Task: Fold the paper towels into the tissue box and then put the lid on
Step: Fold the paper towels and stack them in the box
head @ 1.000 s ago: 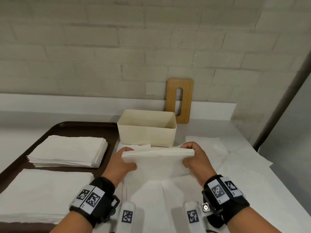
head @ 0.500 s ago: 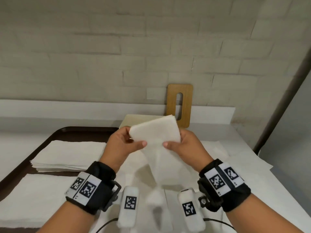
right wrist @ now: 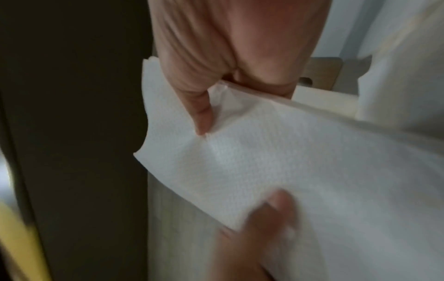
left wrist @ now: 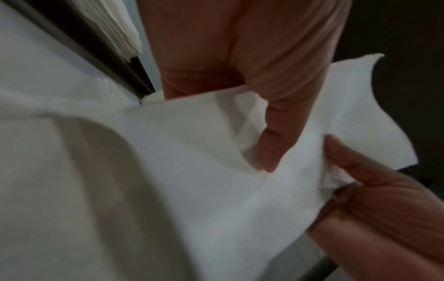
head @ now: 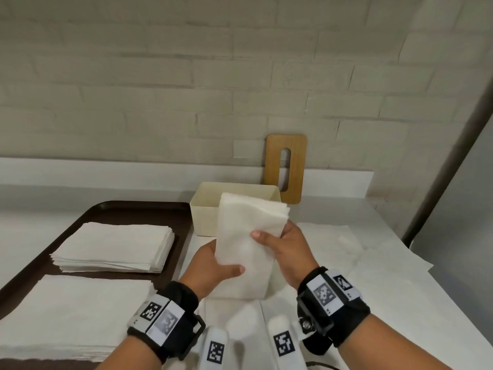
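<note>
A folded white paper towel bundle (head: 248,236) is held up in the air in front of the cream tissue box (head: 205,209), tilted with its far end over the box's near wall. My left hand (head: 216,265) grips its lower left edge, thumb on top. My right hand (head: 282,244) pinches its right side, thumb on the face. In the left wrist view the towel (left wrist: 204,171) is pinched by my left thumb and fingers. The right wrist view shows the towel (right wrist: 276,161) under my right thumb. The wooden slotted lid (head: 285,168) leans upright against the wall behind the box.
A dark brown tray (head: 120,212) at the left carries two stacks of white towels (head: 114,245) (head: 69,316). Loose white sheets (head: 373,268) cover the counter at the right and under my hands. The counter's right edge runs diagonally.
The towel was lifted off the counter, folded narrower and turned upright. My left hand slid down to its lower edge while the right kept the upper side.
</note>
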Demonstrator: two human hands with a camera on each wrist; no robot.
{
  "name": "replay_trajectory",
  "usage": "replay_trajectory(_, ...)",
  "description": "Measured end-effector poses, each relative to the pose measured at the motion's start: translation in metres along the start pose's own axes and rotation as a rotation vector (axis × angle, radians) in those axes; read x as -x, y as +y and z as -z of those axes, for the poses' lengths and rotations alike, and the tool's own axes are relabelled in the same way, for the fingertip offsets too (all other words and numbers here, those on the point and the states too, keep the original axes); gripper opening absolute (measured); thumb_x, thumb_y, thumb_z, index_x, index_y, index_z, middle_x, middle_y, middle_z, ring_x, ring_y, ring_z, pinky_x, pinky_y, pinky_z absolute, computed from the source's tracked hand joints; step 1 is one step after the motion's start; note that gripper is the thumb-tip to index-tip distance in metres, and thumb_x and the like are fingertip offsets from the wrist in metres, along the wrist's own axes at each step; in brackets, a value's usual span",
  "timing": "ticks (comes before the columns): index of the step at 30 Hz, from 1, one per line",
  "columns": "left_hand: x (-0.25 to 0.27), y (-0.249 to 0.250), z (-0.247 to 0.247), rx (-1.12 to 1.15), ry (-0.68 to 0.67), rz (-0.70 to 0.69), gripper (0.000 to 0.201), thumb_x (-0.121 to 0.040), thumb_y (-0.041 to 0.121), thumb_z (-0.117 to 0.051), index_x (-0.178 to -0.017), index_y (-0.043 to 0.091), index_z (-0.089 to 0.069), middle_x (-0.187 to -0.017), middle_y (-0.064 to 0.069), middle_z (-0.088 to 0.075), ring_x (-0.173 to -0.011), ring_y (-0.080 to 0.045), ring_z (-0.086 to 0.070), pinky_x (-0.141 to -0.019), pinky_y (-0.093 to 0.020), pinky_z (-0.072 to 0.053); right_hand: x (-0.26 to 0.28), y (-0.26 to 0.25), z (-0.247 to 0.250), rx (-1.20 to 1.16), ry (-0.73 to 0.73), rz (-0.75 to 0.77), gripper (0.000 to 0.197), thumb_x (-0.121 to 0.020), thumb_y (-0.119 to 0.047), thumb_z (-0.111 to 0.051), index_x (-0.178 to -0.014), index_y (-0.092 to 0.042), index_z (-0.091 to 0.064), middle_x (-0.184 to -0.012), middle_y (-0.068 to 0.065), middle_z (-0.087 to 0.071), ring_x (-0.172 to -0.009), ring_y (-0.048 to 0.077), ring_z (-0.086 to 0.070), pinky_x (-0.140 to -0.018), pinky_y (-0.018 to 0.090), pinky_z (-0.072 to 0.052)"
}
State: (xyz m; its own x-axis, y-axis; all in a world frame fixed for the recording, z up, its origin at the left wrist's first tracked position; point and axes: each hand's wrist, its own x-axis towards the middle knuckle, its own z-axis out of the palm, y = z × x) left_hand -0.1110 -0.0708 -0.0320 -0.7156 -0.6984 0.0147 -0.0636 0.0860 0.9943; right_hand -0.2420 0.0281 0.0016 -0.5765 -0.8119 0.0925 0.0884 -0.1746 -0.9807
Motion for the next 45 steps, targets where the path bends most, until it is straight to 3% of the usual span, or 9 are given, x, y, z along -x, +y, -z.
replay_trajectory(4,0.000,0.001,0.015,-0.083,0.029,0.025,0.030,-0.071,0.004,-0.076,-0.090,0.023,-0.064,-0.093,0.005,-0.070,-0.087,-0.013,-0.067,-0.066,-0.016,-0.051,-0.008,-0.020,0.017,-0.157,0.083,0.042,0.036,-0.076,0.009,-0.064,-0.100,-0.017,-0.061,-0.093,0.002,-0.071,-0.086,0.020,-0.068,-0.074,0.037,-0.056)
replay_trajectory(9,-0.004,0.005,0.032,0.185,0.266,-0.026,0.027,-0.072,-0.005,-0.071,-0.090,0.012,-0.060,-0.087,-0.005,-0.066,-0.082,-0.022,-0.063,-0.062,-0.025,-0.050,-0.006,-0.026,0.054,0.123,0.070,0.042,0.038,-0.071,0.019,-0.063,-0.089,-0.015,-0.061,-0.085,0.001,-0.070,-0.075,0.016,-0.067,-0.062,0.026,-0.053)
replay_trajectory(12,-0.004,0.002,0.031,0.240,0.213,-0.011,0.026,-0.077,-0.006,-0.065,-0.096,0.010,-0.059,-0.089,-0.005,-0.068,-0.082,-0.020,-0.064,-0.055,-0.017,-0.053,-0.001,-0.010,0.062,0.298,0.011,-0.046,0.044,-0.068,0.020,-0.060,-0.091,-0.017,-0.065,-0.089,0.004,-0.071,-0.083,0.020,-0.067,-0.073,0.031,-0.055)
replay_trajectory(17,-0.005,-0.017,0.017,0.030,0.080,0.068,0.032,-0.077,-0.017,-0.057,-0.087,0.013,-0.057,-0.088,-0.007,-0.063,-0.087,-0.024,-0.060,-0.068,-0.025,-0.047,0.005,0.025,0.059,0.402,0.052,-0.136,0.026,-0.046,-0.002,-0.052,-0.070,-0.013,-0.057,-0.070,0.006,-0.057,-0.066,0.020,-0.053,-0.060,0.028,-0.042)
replay_trajectory(22,-0.002,-0.006,0.013,0.036,0.125,0.017,0.040,-0.074,-0.027,-0.047,-0.080,0.011,-0.056,-0.072,0.002,-0.069,-0.073,-0.007,-0.065,-0.060,-0.016,-0.050,0.001,0.019,0.057,0.328,0.104,-0.076,0.019,-0.048,-0.003,-0.050,-0.065,-0.012,-0.052,-0.064,0.002,-0.050,-0.060,0.013,-0.046,-0.052,0.020,-0.036)
replay_trajectory(29,-0.003,-0.016,0.017,0.056,0.102,0.141,0.036,-0.076,-0.021,-0.051,-0.097,0.008,-0.057,-0.093,-0.011,-0.062,-0.090,-0.026,-0.058,-0.068,-0.027,-0.046,0.000,0.030,0.057,0.283,0.122,-0.132,0.029,-0.044,0.000,-0.051,-0.070,-0.012,-0.056,-0.065,0.001,-0.054,-0.063,0.016,-0.049,-0.049,0.017,-0.040)
replay_trajectory(31,-0.002,-0.012,0.016,0.059,0.111,0.111,0.034,-0.076,-0.022,-0.049,-0.087,0.009,-0.056,-0.088,-0.009,-0.061,-0.086,-0.023,-0.057,-0.069,-0.026,-0.045,0.000,0.029,0.056,0.274,0.134,-0.119,0.024,-0.044,-0.001,-0.050,-0.065,-0.010,-0.054,-0.061,0.001,-0.052,-0.059,0.014,-0.047,-0.045,0.013,-0.038)
replay_trajectory(38,-0.006,-0.010,0.020,0.019,0.078,0.128,0.036,-0.074,-0.023,-0.050,-0.083,0.011,-0.054,-0.087,-0.009,-0.058,-0.083,-0.021,-0.056,-0.069,-0.027,-0.045,-0.005,0.029,0.060,0.255,0.143,-0.149,0.033,-0.041,0.000,-0.050,-0.071,-0.012,-0.056,-0.067,0.002,-0.054,-0.065,0.019,-0.050,-0.056,0.024,-0.040)
replay_trajectory(45,-0.006,0.004,0.016,0.001,0.096,0.058,0.033,-0.075,-0.023,-0.050,-0.075,0.010,-0.050,-0.081,-0.004,-0.057,-0.077,-0.014,-0.054,-0.065,-0.023,-0.041,-0.006,0.022,0.061,0.207,0.156,-0.121,0.031,-0.043,0.001,-0.050,-0.070,-0.011,-0.058,-0.066,0.003,-0.055,-0.063,0.017,-0.052,-0.056,0.024,-0.041)
